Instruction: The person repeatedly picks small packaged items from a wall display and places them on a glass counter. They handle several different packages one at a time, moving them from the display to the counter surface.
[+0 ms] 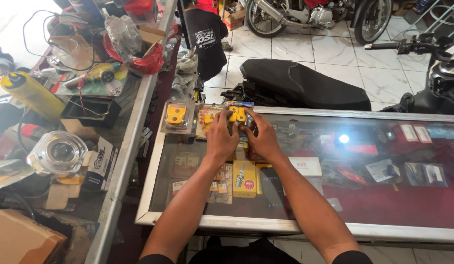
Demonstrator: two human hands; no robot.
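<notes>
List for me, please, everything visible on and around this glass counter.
yellow part packs: three, clear wrap, counter's far edge; the rightmost held by both hands
glass counter: one, metal-framed, small boxes inside
headlight: one, clear, left bench
yellow can: one, left bench
red bag: one, left bench
black seat: one, floor beyond counter
motorcycle: one, background
left hand: on pack
right hand: on pack

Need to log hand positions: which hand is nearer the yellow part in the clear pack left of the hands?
Left. The left hand is just right of the clear pack, a small gap between them. The right hand is farther right, beyond the left hand.
</notes>
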